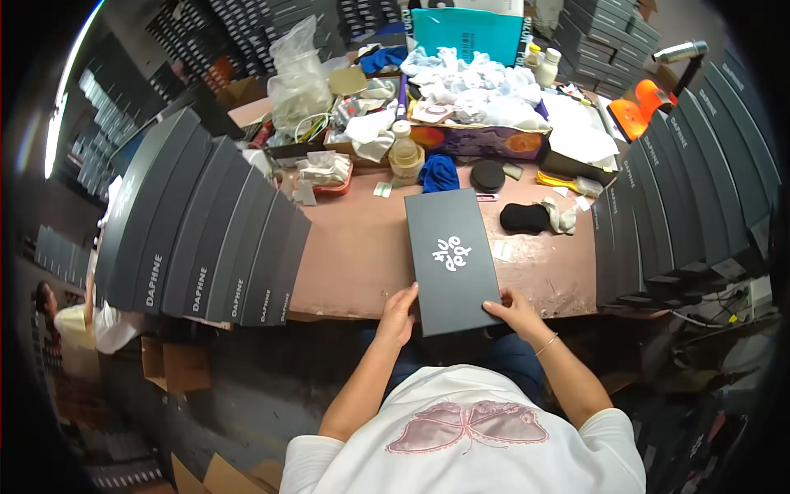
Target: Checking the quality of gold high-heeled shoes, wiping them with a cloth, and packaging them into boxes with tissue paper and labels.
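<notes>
The brown worktable (362,255) fills the middle of the frame, its near edge left bare so there is room to work. On the left, a fanned row of dark flat boxes (206,230) leans overlapped, each one propped on the next so they stay on edge and within reach; a matching row (683,198) stands on the right side. Along the upper centre lies a clutter of white wrapping and plastic bags (477,90), pushed back against a teal box (467,33), away from the working edge.

At centre, a dark rectangular box (451,259) with a white mark on its lid lies flat on the table, its near end overhanging the edge toward the person. The left hand (399,314) cups the box's near left corner, fingers curled against its side; the right hand (512,311) lies open at the near right corner, fingers on the lid, steadying it squarely between them. A small black pad (524,217) sits just right of the box, apart from it.
</notes>
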